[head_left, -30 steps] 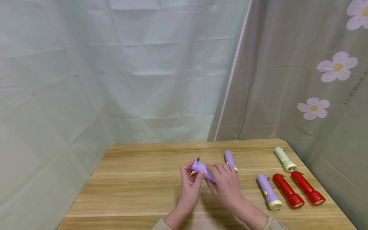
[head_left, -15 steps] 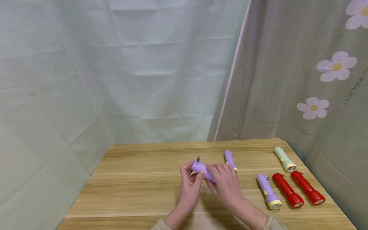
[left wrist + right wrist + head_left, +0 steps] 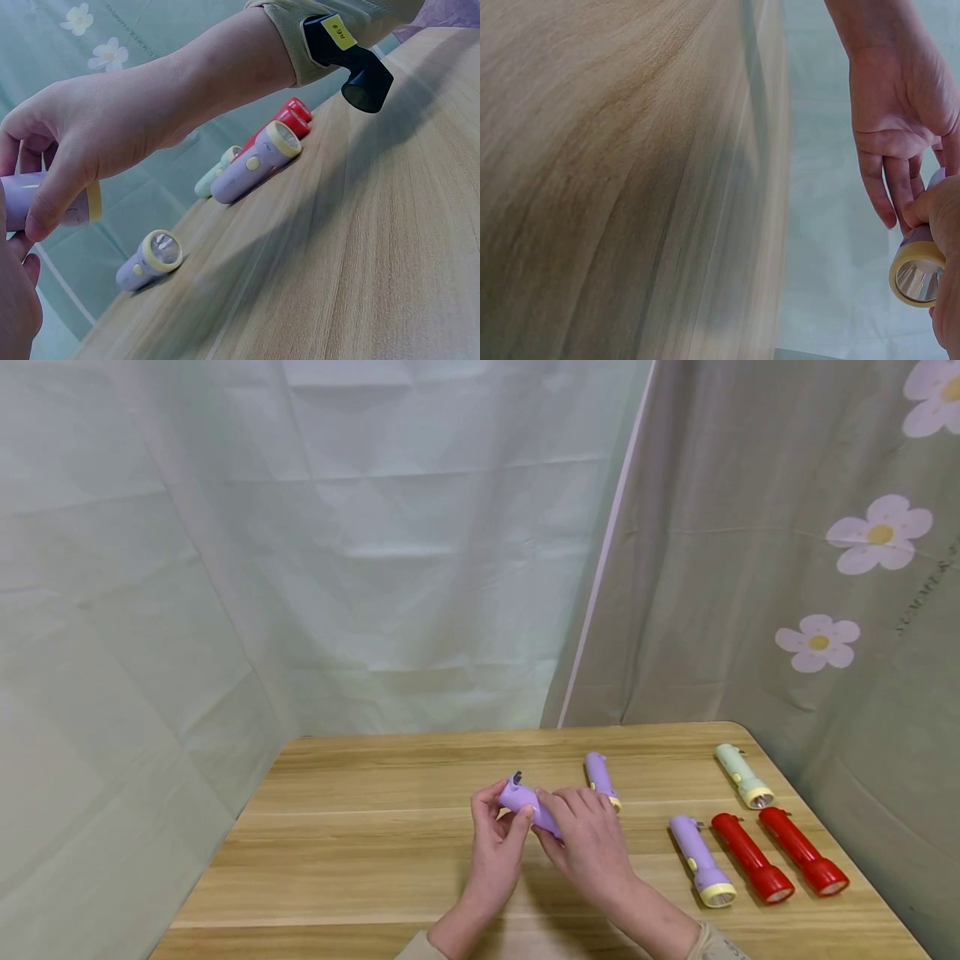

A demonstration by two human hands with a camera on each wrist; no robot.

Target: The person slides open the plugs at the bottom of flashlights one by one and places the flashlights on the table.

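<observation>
A purple flashlight (image 3: 519, 798) is held above the table between both hands, its dark metal prong (image 3: 517, 777) sticking up at the tail end. My left hand (image 3: 497, 850) pinches the tail part between thumb and fingers. Toward the head end, my right hand (image 3: 594, 847) grips the body and hides most of that end in the head view. The right wrist view shows the yellow-rimmed lens (image 3: 917, 279) below the right hand's fingers. Behind the right hand, another purple flashlight (image 3: 598, 772) lies on the table, partly covered.
On the right of the wooden table (image 3: 360, 852) lie a third purple flashlight (image 3: 701, 860), two red flashlights (image 3: 750, 856) and a pale green flashlight (image 3: 742, 775). Pale curtains (image 3: 420, 568) hang behind and beside the table.
</observation>
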